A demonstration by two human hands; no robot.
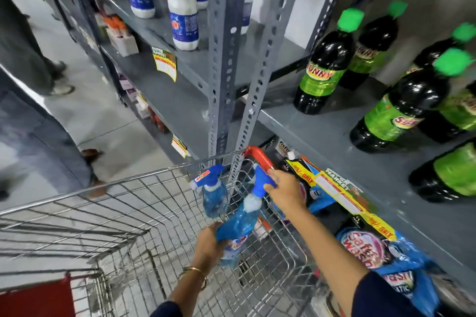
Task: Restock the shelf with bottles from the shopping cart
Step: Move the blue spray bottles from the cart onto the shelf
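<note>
Two blue spray bottles point(215, 194) point(238, 226) are seen in the cart point(77, 213). Six dark green-label bottles point(324, 69) are counted on the right shelf point(322, 131) (some cut off at the edge). Four white bottles point(181, 5) are made out on the upper left shelf, and two hands point(208, 242) point(286, 192).

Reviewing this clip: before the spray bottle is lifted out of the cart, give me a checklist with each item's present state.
1. Left hand wraps the body of the held spray bottle: ok.
2. Right hand is on its blue trigger head: ok.
3. Bottle free of the cart wires: cannot tell, its base is hidden.
4. Second spray bottle stands apart in the cart corner: ok.
5. Bare space on the grey shelf beside the dark green-capped bottles: ok.
6. Nozzle shut: cannot tell.
</note>
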